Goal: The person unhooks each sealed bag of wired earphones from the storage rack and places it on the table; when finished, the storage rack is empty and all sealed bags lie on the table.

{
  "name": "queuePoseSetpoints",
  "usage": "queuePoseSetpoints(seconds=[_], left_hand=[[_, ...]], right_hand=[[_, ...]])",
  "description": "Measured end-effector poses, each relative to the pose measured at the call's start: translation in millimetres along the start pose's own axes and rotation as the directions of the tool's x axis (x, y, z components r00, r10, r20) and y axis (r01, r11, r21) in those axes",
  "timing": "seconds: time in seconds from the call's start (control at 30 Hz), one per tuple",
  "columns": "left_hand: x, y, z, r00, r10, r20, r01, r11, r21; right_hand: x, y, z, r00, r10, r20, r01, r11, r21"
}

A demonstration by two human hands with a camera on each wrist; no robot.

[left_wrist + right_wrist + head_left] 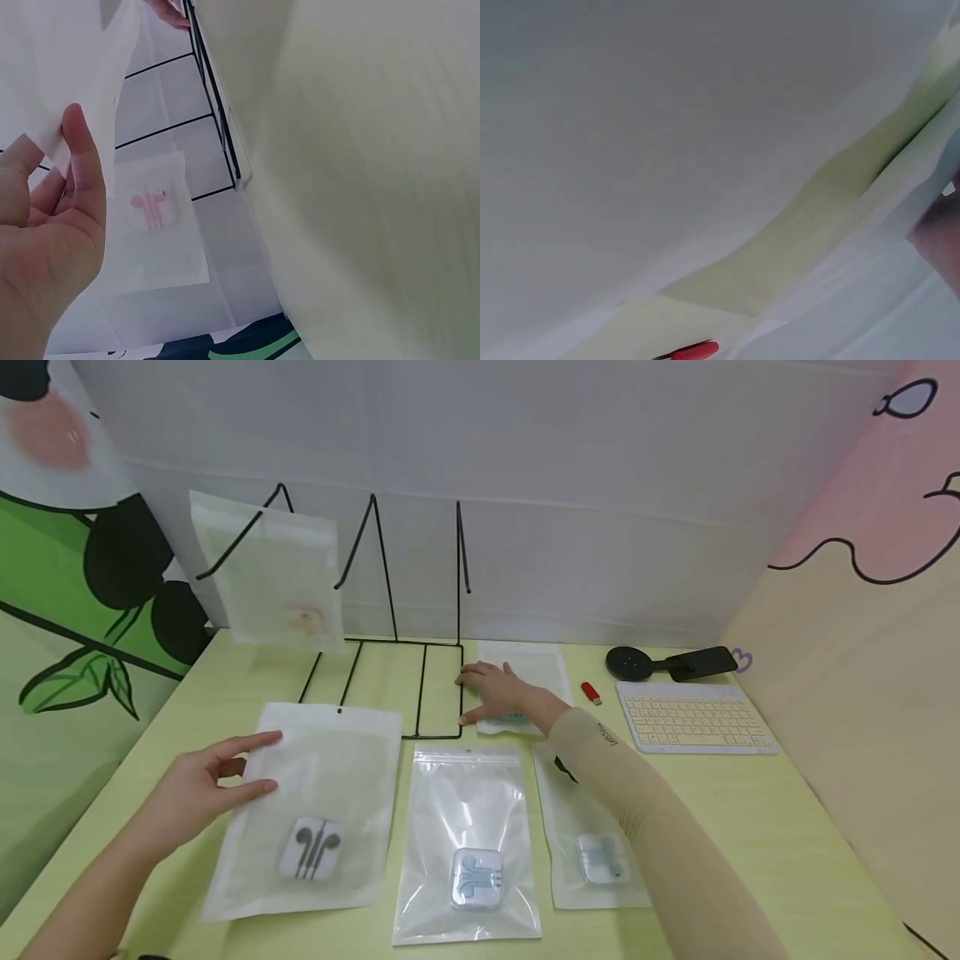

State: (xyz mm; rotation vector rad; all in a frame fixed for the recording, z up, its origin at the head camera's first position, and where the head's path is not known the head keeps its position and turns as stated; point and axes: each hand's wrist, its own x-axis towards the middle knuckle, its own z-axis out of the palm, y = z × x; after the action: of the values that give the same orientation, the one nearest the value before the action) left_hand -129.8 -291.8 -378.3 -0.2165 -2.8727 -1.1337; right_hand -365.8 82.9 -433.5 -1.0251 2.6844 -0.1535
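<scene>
My left hand point(202, 785) pinches the left edge of a white zip bag point(345, 777), which holds a small case of dark earphones point(310, 849). In the left wrist view, thumb and fingers point(82, 172) close on the bag's edge. My right hand point(498, 693), fingers spread, touches the right side of a black wire rack point(432, 737). Beneath that hand lies another white bag point(551, 664), partly covered. From the rack's left hook hangs a bag point(262, 560) with pinkish earphones point(152, 208). The rack's middle hook point(352, 552) and right hook carry nothing.
A clear-front bag point(465, 802) with pale blue earphones lies at the front centre. Beside it, a white bag point(570, 810) is partly under my right sleeve point(645, 810). Further right are a red USB stick point(591, 693), a white keyboard point(697, 718) and a black folding stand point(671, 664).
</scene>
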Motion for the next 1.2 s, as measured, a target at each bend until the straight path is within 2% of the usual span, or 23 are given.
queuePoseSetpoints(seconds=[0.17,0.33,0.6,0.87,0.97,1.2], left_hand=[[1.1,-8.2,1.0,0.994,0.023,0.106,-0.024,1.000,0.007],[0.1,-18.3,4.3,0.988,0.072,0.140,-0.071,0.997,-0.013],[1.5,-28.6,10.7,0.968,0.105,0.230,-0.107,0.994,-0.005],[2.8,-31.0,14.4,0.941,0.103,0.321,-0.126,0.991,0.050],[2.8,-30.7,14.1,0.934,0.087,0.346,-0.123,0.989,0.082],[2.2,-31.5,13.2,0.905,0.049,0.423,-0.100,0.990,0.099]], right_hand=[[0,0,-1.0,1.000,0.001,0.001,-0.001,1.000,-0.004],[0,-1,-1.4,1.000,-0.007,-0.002,0.007,1.000,0.004],[0,-1,-0.1,1.000,-0.007,-0.005,0.007,1.000,0.004],[1,0,2.0,1.000,-0.008,-0.003,0.008,1.000,0.012],[2,1,1.9,1.000,-0.010,-0.005,0.010,1.000,0.010],[1,0,0.5,1.000,-0.008,-0.011,0.008,1.000,0.014]])
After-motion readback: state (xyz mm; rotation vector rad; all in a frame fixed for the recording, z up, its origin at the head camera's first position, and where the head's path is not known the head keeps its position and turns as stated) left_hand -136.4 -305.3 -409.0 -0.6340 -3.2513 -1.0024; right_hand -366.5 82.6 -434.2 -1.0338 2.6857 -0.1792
